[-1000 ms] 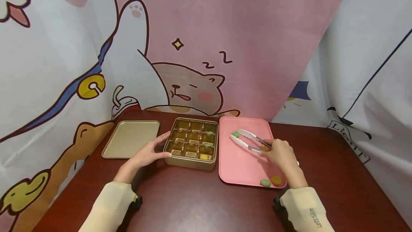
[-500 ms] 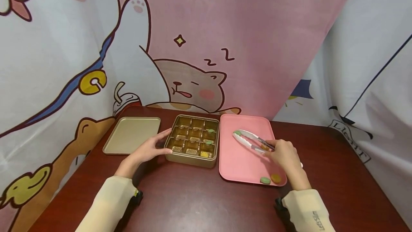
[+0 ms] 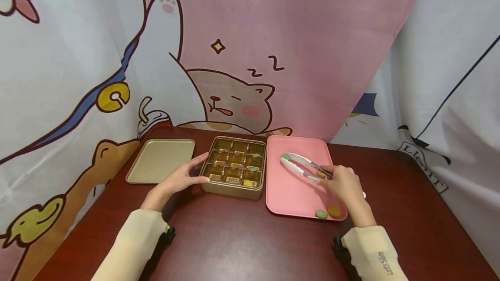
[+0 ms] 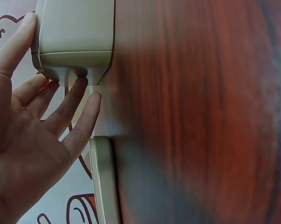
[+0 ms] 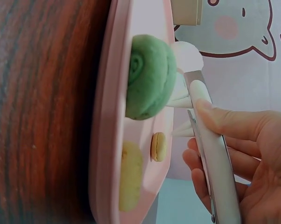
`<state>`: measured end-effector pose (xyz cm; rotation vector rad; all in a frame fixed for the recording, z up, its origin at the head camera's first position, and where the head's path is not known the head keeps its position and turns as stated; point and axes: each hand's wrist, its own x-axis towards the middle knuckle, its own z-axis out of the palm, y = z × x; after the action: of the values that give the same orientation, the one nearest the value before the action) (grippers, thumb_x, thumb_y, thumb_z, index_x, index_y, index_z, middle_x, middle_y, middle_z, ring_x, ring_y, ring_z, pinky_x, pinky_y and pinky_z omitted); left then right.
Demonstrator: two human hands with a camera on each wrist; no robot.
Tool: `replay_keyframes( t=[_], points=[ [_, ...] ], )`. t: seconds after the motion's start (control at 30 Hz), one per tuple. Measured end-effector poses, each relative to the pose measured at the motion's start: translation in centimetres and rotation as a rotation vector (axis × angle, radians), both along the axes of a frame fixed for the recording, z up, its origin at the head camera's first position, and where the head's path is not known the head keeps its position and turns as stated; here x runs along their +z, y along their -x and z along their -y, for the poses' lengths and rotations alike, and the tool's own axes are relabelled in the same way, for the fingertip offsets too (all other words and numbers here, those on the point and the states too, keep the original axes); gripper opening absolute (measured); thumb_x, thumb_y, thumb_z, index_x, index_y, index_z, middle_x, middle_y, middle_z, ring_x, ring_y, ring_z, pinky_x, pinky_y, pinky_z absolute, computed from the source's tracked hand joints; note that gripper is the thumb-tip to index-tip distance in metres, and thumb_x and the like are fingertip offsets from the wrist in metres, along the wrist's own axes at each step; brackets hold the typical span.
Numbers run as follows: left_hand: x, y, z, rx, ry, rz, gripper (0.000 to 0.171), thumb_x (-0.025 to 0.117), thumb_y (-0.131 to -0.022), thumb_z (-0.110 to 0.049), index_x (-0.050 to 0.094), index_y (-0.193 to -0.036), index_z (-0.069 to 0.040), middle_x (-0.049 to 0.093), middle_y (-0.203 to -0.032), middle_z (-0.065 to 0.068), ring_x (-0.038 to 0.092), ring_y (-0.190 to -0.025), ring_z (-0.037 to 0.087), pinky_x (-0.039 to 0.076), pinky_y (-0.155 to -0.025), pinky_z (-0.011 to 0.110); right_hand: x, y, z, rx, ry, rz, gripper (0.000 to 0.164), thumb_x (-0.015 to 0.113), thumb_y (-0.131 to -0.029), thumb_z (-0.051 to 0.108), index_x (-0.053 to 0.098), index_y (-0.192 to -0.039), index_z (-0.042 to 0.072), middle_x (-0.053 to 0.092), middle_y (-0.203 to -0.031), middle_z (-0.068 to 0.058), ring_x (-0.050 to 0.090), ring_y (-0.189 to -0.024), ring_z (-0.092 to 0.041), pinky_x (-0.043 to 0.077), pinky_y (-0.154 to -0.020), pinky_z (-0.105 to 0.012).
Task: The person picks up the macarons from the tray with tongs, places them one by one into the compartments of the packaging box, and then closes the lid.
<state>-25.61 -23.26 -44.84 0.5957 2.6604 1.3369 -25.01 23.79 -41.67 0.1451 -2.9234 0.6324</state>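
Observation:
My left hand (image 3: pixel 181 181) touches the near left corner of a gold box (image 3: pixel 232 190), thumb on the front and spread fingers along the left side. The box's divided insert holds two green macarons (image 3: pixel 254 169) and a yellow macaron (image 3: pixel 249 183) in its right column. In my right hand (image 3: pixel 343 183) I grip tongs (image 3: pixel 294 168) with white tips, held over a pink tray (image 3: pixel 289 198). Their tips are at a green macaron (image 3: pixel 286 156) near the tray's far left. The right wrist view shows the thumb pressing the tongs' arm (image 5: pixel 210 140).
On the tray's near right corner lie another green macaron (image 3: pixel 321 214) and a yellow macaron (image 3: pixel 333 211). A further yellow one (image 3: pixel 321 174) sits partly behind the tongs. A flat gold lid (image 3: pixel 162 159) lies left of the box. Printed cloth (image 3: pixel 312 55) hangs behind the table.
The tongs' arms have drawn slightly closer around the far green macaron. My left hand stays at the box corner. The head view has tilted a little, shifting everything slightly upward.

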Motion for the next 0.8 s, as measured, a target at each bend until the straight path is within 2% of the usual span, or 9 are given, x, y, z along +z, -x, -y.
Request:
replay_keyframes(
  t=[0.37, 0.53, 0.8],
  points=[
    [0.1, -0.3, -0.2, 0.009, 0.012, -0.002, 0.085, 0.075, -0.090, -0.023, 0.028, -0.157, -0.002, 0.023, -0.165, 0.018, 0.028, -0.148, 0.042, 0.025, -0.116, 0.063, 0.3, -0.5, 0.4, -0.004, 0.039, -0.009, 0.051, 0.085, -0.078, 0.021, 0.071, -0.123, 0.002, 0.073, -0.109, -0.025, 0.065, -0.086, -0.034, 0.049, -0.072, -0.049],
    [0.1, -0.3, -0.2, 0.008, 0.014, 0.003, 0.085, 0.075, -0.090, -0.023, 0.028, -0.157, -0.002, 0.022, -0.165, 0.018, 0.026, -0.149, 0.042, 0.023, -0.118, 0.064, 0.6, -0.7, 0.8, 0.011, 0.046, -0.033, 0.050, 0.086, -0.078, 0.019, 0.071, -0.122, 0.002, 0.074, -0.105, -0.023, 0.065, -0.082, -0.031, 0.049, -0.068, -0.045],
    [0.2, -0.1, -0.3, -0.011, 0.021, -0.003, 0.084, 0.074, -0.091, -0.023, 0.027, -0.156, 0.001, 0.021, -0.164, 0.022, 0.023, -0.150, 0.044, 0.024, -0.116, 0.065, 1.0, -0.5, 1.9, 0.061, 0.063, -0.083, 0.050, 0.086, -0.077, 0.018, 0.072, -0.122, 0.004, 0.076, -0.099, -0.019, 0.062, -0.074, -0.024, 0.046, -0.062, -0.038]
  ],
)
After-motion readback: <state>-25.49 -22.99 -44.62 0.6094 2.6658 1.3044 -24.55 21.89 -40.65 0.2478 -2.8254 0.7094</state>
